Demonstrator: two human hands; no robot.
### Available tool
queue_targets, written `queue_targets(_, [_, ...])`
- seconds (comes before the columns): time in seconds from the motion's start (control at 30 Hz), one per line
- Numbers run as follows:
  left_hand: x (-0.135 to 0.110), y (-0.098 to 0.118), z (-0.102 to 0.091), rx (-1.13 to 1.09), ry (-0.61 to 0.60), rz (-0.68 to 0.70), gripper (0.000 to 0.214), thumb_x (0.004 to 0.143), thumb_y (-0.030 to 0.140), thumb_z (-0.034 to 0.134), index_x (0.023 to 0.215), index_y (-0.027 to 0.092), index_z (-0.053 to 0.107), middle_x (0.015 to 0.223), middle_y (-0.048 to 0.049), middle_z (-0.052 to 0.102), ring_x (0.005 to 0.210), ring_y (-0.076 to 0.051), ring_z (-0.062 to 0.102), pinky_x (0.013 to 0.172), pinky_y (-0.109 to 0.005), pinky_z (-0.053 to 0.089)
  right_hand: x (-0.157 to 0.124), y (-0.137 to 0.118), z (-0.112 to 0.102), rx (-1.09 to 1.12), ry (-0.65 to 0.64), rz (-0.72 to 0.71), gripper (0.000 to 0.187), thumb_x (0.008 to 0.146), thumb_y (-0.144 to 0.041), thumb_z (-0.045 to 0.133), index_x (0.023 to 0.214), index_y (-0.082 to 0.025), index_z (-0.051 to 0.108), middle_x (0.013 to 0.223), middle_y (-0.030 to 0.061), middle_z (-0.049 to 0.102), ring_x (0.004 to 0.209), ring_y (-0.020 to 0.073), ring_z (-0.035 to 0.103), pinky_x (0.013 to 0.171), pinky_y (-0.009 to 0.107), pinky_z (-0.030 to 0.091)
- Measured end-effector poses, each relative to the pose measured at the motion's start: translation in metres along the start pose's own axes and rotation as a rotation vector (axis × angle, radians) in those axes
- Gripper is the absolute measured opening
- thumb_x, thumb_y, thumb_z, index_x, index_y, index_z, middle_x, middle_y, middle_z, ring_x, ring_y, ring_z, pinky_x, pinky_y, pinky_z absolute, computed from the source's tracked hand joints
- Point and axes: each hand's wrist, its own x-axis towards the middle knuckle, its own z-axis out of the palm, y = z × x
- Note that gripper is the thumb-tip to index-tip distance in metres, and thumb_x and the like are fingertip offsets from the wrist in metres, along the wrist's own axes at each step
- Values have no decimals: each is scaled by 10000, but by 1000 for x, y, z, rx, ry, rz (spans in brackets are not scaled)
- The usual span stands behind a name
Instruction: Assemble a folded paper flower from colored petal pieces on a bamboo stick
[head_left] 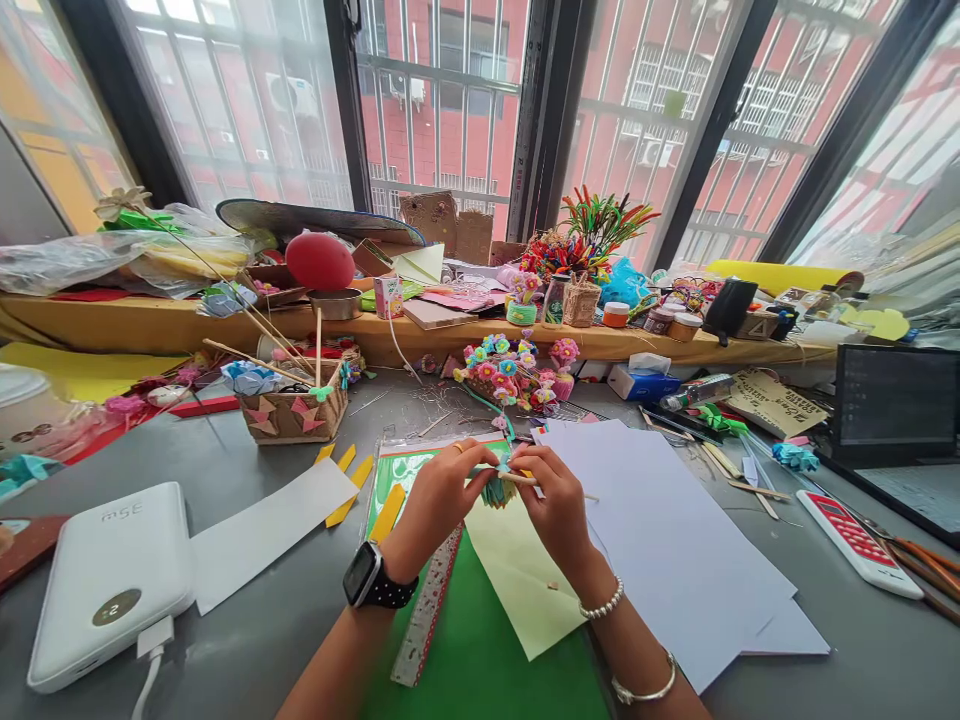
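Above a green folder (480, 650), both hands meet over a small pleated teal-and-yellow piece (498, 492), perhaps of paper. My left hand (448, 485), with a watch at the wrist, pinches its left side. Fingers of my right hand (556, 500) are closed on a thin wooden stick (517, 479) that lies across the top of the pleated piece. The exact contact of the fingertips is partly hidden. Under the hands lie a pale yellow sheet (517, 590) and a patterned ruler (427, 610).
White paper sheets (675, 540) lie to the right, near a red-and-white calculator (859, 545), pliers (930, 560) and a laptop (900, 410). At left are a white power bank (112, 580), a white strip (270, 535) and a decorated box (292, 415). Craft flowers (506, 370) stand behind.
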Motion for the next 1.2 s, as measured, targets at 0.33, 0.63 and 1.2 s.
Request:
queue_targets(0.33, [-3, 8, -6, -133, 18, -12, 109, 767, 122, 516, 784, 194, 597, 809, -32, 641, 788, -185, 595, 696, -289, 457, 1, -2, -19, -10, -79, -57, 191, 795, -102, 502, 927, -212, 584, 794, 23, 669, 666, 161, 580, 592, 279, 469])
queue_targets(0.63, [1, 1, -10, -685, -42, -142, 148, 784, 302, 530, 849, 180, 585, 896, -46, 635, 885, -182, 589, 786, -308, 455, 4, -7, -24, 100, -62, 60, 178, 792, -112, 501, 867, -206, 632, 800, 33, 672, 749, 162, 612, 648, 272, 492])
queue_targets(1.2, [-1, 1, -7, -903, -287, -257, 415, 676, 344, 655, 1042, 179, 552, 928, -43, 651, 850, -184, 606, 764, -317, 480, 9, -5, -39, 236, -152, 187, 243, 792, -148, 512, 996, -216, 624, 927, 55, 669, 840, 181, 611, 659, 277, 509])
